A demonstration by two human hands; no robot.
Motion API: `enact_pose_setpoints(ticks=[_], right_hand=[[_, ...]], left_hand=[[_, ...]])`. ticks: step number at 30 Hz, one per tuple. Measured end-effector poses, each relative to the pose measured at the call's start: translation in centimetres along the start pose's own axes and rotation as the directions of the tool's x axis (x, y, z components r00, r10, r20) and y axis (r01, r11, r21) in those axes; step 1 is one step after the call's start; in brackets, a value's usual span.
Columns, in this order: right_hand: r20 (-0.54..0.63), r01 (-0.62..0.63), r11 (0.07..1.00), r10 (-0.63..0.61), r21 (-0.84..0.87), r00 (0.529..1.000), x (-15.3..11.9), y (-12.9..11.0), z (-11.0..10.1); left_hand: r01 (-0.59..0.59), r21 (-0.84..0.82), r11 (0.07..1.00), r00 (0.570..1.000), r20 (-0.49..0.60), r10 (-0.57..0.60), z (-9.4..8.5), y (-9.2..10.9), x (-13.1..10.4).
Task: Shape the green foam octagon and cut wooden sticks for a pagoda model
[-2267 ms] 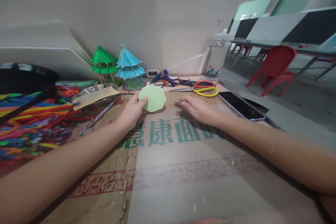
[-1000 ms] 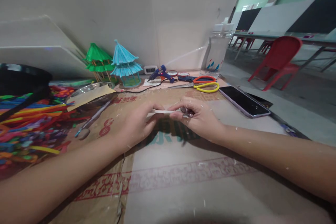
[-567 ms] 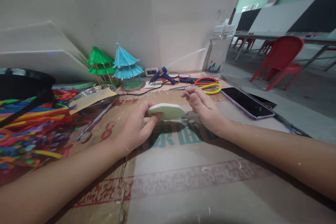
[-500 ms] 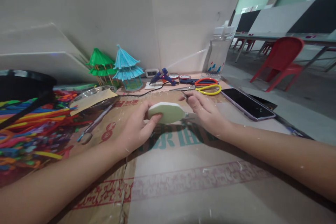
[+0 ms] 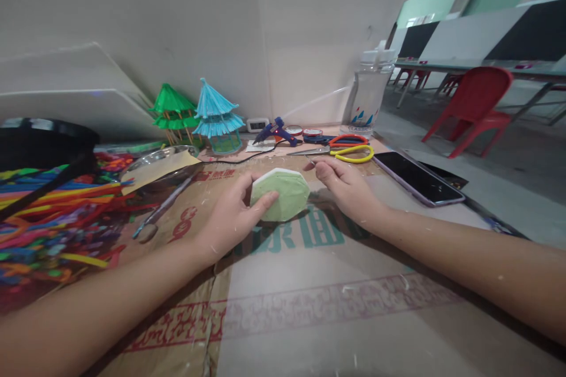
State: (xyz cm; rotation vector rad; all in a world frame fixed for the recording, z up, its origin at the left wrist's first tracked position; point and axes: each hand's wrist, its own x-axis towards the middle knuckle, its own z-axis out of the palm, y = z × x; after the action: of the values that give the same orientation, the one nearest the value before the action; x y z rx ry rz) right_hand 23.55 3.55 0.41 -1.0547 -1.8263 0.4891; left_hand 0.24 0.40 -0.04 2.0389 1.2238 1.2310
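My left hand (image 5: 241, 212) grips a pale green, eight-sided piece of board (image 5: 289, 197) by its left edge, thumb across the green face. The board is tilted toward me and a white edge shows along its top. To its right, apart from it, my right hand (image 5: 342, 185) is closed, thumb against the fingers. A thin thing (image 5: 311, 159) juts from its fingertips, too small for its kind to show. Just beyond that hand lie scissors (image 5: 352, 153) with yellow and orange handles. Both hands are above a printed cardboard sheet (image 5: 177, 283).
Colourful pipe cleaners (image 5: 53, 218) are heaped at the left. Along the back stand a green (image 5: 172, 107) and a blue model pavilion (image 5: 218, 115), a glue gun (image 5: 278, 131) and a water bottle (image 5: 367, 94). A phone (image 5: 418, 178) lies at the right, beyond it a red chair (image 5: 475, 109).
The eight-sided board has tipped so that more of its green face shows toward me. My right hand stays in nearly the same place, fingers still closed. The view has shifted slightly.
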Motion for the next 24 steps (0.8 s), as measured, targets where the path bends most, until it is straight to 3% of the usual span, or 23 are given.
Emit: enact_pose_setpoints(ticks=[5, 10, 19, 24], right_hand=[[0.002, 0.14, 0.989, -0.14, -0.037, 0.99, -0.64, -0.13, 0.26], [0.095, 0.376, 0.916, -0.365, -0.14, 0.926, -1.04, -0.57, 0.12], [0.162, 0.519, 0.815, -0.493, -0.259, 0.855, -0.93, -0.36, -0.09], [0.15, 0.514, 0.811, -0.492, -0.28, 0.858, -0.98, -0.34, -0.07]], left_hand=[[-0.111, 0.206, 0.972, 0.992, -0.035, 0.121, -0.35, 0.23, 0.16], [-0.273, 0.265, 0.925, 0.961, 0.02, 0.277, -0.71, 0.4, 0.28], [-0.28, 0.231, 0.932, 0.96, 0.053, 0.275, -0.62, 0.44, 0.32], [-0.25, 0.203, 0.947, 0.968, 0.069, 0.241, -0.66, -0.16, 0.3]])
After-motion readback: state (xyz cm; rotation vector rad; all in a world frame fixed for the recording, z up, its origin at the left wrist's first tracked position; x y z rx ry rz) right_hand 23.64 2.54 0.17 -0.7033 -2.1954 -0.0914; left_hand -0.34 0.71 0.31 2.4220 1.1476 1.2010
